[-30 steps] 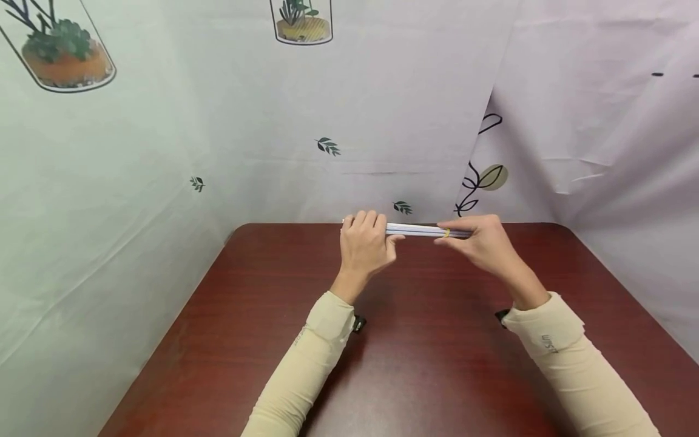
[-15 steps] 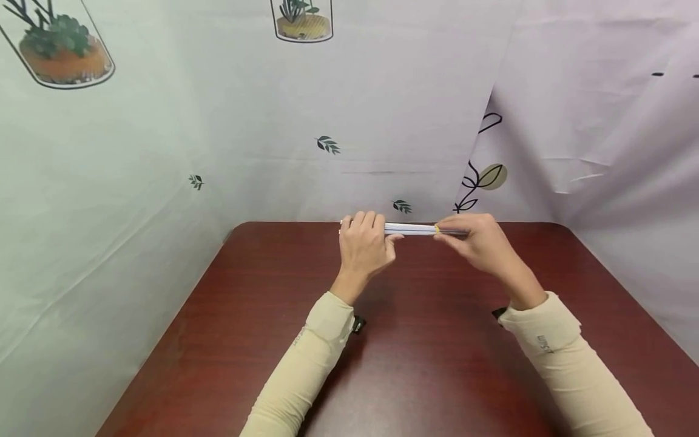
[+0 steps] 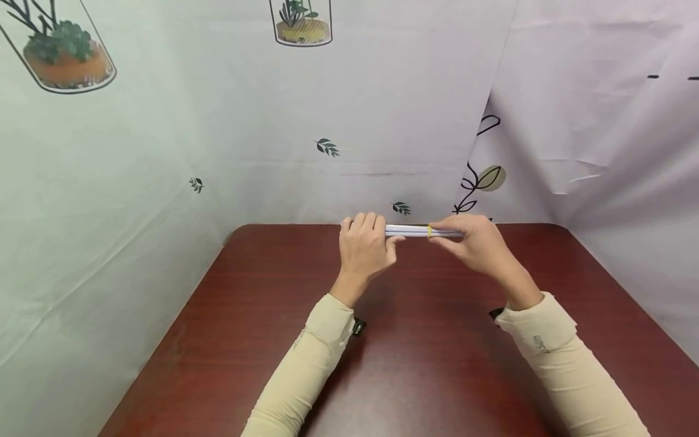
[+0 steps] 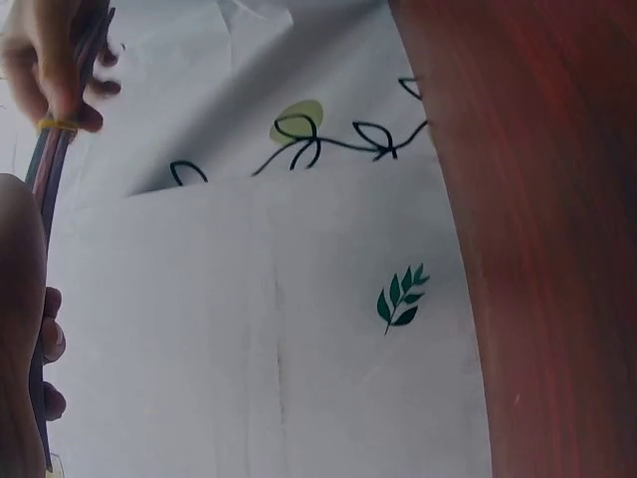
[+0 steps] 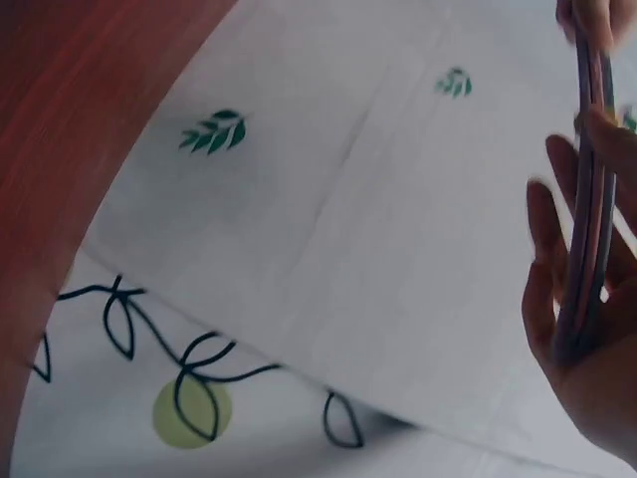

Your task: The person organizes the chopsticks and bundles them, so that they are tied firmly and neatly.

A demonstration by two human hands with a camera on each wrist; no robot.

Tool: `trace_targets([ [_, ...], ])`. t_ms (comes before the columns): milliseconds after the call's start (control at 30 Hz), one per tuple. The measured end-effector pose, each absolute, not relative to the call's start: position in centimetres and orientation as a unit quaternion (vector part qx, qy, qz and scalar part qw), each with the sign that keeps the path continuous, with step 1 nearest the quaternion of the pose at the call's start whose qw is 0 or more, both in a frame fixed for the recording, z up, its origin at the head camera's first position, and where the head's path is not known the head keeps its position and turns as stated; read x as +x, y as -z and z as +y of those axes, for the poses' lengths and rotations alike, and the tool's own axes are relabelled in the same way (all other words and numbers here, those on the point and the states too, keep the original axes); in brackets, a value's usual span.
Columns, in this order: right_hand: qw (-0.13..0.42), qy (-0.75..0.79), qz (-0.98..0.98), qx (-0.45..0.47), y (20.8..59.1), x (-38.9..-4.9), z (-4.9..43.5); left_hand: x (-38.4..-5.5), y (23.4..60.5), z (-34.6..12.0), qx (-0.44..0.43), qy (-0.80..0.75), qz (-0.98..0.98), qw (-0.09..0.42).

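A bundle of long, slim sticks (image 3: 406,230), pale lilac on top in the head view, is held level above the far part of the table. My left hand (image 3: 364,246) grips its left end, fingers over the top and thumb below. Around the bundle sits a yellow rubber band (image 3: 429,231), pinched between the thumb and fingertips of my right hand (image 3: 477,243). The right wrist view shows purple and reddish sticks (image 5: 589,219) running past the right palm (image 5: 607,378). In the left wrist view the band (image 4: 57,125) lies right at the right hand's fingertips.
Beneath both hands is a dark red wooden table (image 3: 415,376) with rounded far corners. A white cloth backdrop (image 3: 382,109) with printed leaves and jars stands along its far edge and sides. Small black wrist devices (image 3: 358,326) show by the sleeves.
The right hand and the yellow band have moved left along the bundle, closer to the left hand. The left hand has stayed almost still.
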State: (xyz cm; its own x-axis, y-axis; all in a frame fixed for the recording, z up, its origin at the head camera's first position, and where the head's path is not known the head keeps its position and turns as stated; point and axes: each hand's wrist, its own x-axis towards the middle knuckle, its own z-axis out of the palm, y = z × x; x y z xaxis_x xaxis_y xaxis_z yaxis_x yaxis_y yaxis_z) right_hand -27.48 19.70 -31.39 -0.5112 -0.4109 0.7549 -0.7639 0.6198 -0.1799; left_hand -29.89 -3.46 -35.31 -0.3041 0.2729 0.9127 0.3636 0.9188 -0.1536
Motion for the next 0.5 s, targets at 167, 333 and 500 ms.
trace_targets([
  [167, 0.382, -0.205, -0.821, 0.370, 31.7, -27.4, 18.9, -29.7, 35.5, -3.0, -0.189, 0.037, -0.802, 0.566],
  [333, 0.406, -0.199, -0.818, 0.356, 32.1, -27.3, 18.4, -29.5, 35.5, -2.4, -0.195, 0.028, -0.804, 0.562],
  [500, 0.401, -0.192, -0.823, 0.353, 32.0, -27.3, 18.2, -29.3, 35.3, -2.1, -0.204, 0.020, -0.806, 0.556],
])
